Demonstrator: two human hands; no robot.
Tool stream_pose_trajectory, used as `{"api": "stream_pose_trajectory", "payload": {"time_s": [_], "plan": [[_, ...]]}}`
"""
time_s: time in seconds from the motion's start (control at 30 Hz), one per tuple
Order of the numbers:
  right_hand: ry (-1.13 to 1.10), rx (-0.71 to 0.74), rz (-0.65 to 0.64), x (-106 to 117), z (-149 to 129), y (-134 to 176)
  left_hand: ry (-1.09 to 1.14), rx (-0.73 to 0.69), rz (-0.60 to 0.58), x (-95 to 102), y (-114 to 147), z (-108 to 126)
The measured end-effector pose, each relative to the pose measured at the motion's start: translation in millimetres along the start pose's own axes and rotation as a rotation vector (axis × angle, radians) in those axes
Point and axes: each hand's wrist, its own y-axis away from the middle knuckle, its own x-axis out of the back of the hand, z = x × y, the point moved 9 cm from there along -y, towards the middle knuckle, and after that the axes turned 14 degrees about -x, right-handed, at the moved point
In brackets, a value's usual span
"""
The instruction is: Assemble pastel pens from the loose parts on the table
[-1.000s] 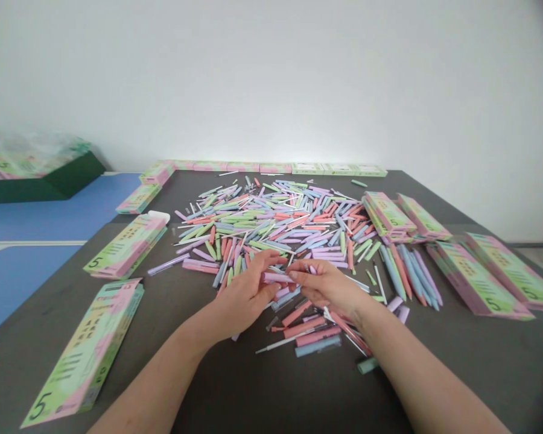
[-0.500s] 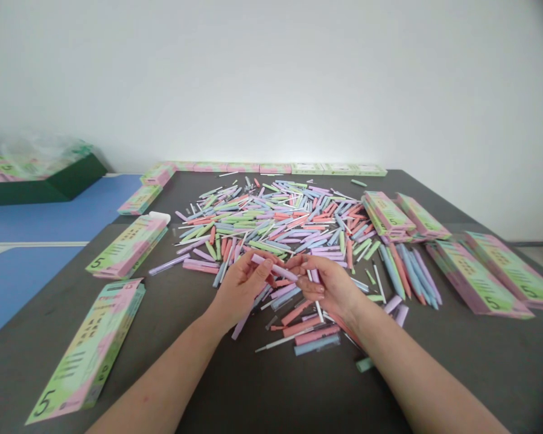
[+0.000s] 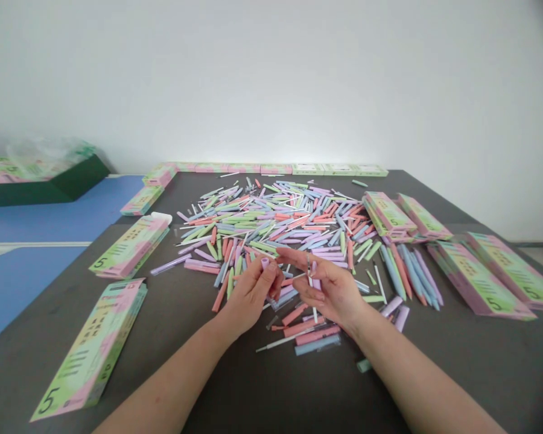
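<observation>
My left hand (image 3: 251, 291) is closed round a purple pen barrel (image 3: 265, 263), whose round end sticks up between thumb and forefinger; the rest is hidden in the fingers. Close by on the right, my right hand (image 3: 330, 286) grips a thin white pen refill (image 3: 314, 311), pointing down, together with a short purple pen part (image 3: 316, 278). Its index finger stretches toward the left hand. Below and behind both hands lies a big loose pile of pen parts (image 3: 271, 220) in purple, blue, green and coral, mixed with white refills.
Pastel boxes marked 5 stand at the left (image 3: 93, 346) and right (image 3: 498, 277). A row of boxes (image 3: 276, 169) lines the back edge. Several assembled-looking pens (image 3: 414, 274) lie side by side at right. A dark green tray (image 3: 79, 178) sits on the blue surface (image 3: 40, 271).
The purple barrel in my left hand has turned from lying across toward my right hand to pointing its end up. My right index finger has stretched out to the left.
</observation>
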Motion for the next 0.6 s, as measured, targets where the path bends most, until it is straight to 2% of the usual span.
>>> {"api": "stream_pose_trajectory", "payload": {"time_s": [0.17,0.33,0.47,0.6], "plan": [[0.049,-0.002,0.004,-5.8,6.1,2.0,0.003,0.042,-0.030,-13.3,5.4,-1.6],[0.166,-0.036,0.085,-7.6,11.7,2.7,-0.067,0.058,0.021,-10.1,5.3,-2.2],[0.269,-0.112,0.096,-12.2,17.4,1.8,-0.095,0.063,0.026,-8.4,3.0,-1.3],[0.309,-0.116,0.108,-11.6,18.0,1.2,-0.110,0.045,0.036,-7.9,2.1,2.4]]}}
